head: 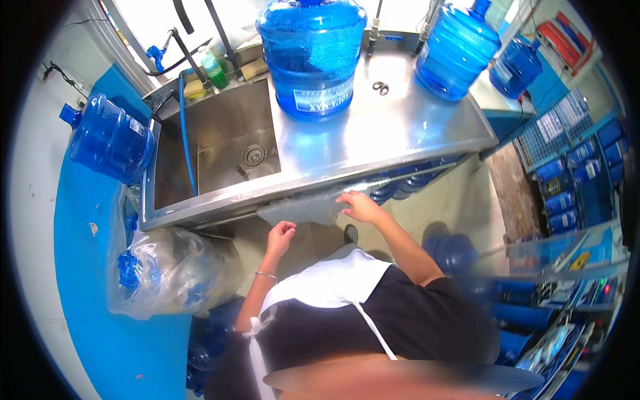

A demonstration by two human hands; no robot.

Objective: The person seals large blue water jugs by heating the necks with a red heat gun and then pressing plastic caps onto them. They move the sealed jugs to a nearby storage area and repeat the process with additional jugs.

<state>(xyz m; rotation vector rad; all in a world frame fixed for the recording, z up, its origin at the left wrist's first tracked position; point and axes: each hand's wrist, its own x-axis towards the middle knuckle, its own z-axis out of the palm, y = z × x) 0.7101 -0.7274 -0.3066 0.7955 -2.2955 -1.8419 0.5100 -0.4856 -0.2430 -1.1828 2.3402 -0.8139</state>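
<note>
In front of my apron, a crumpled translucent plastic sheet or bag (307, 209) hangs at the front edge of the steel counter (420, 137). My left hand (281, 239) is at its lower left edge with fingers curled; whether they grip it is hidden. At the sheet's right end is my right hand (361, 206), thumb and fingers apart, no firm grip visible. A large blue water jug (315, 60) with liquid inside stands upright on the counter. Two small dark rings (380, 88) lie to its right. Farther right, another blue jug (455, 55) stands on the counter.
The steel sink (235, 130) on the left has a blue hose (184, 135) hanging into it. A jug (112, 140) is beside the sink, above a big clear bag (180, 265) of plastic items. More jugs (450, 252) stand on the floor to the right. Green liquid fills a bottle (214, 70) behind the sink.
</note>
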